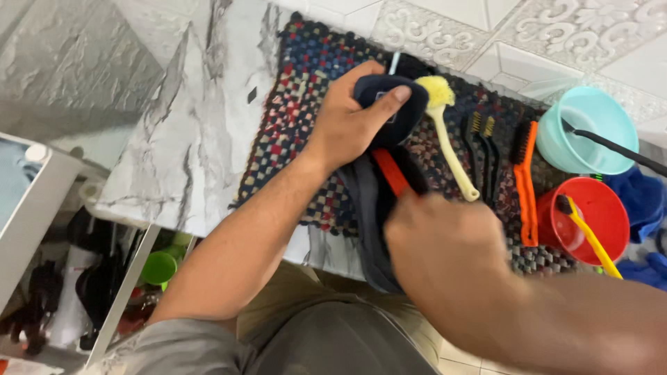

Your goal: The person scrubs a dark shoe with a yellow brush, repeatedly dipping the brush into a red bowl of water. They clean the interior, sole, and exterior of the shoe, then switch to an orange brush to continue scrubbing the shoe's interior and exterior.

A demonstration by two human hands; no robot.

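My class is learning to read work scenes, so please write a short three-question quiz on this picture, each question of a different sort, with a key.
1. True or false: the left hand rests on a dark navy cap.
2. Which colour is the handle of the brush in the right hand? A) green B) red-orange C) white
3. Fill in: the yellow toothbrush stands in the ____ bowl.

Key
1. True
2. B
3. red; the teal bowl holds a black-handled tool.
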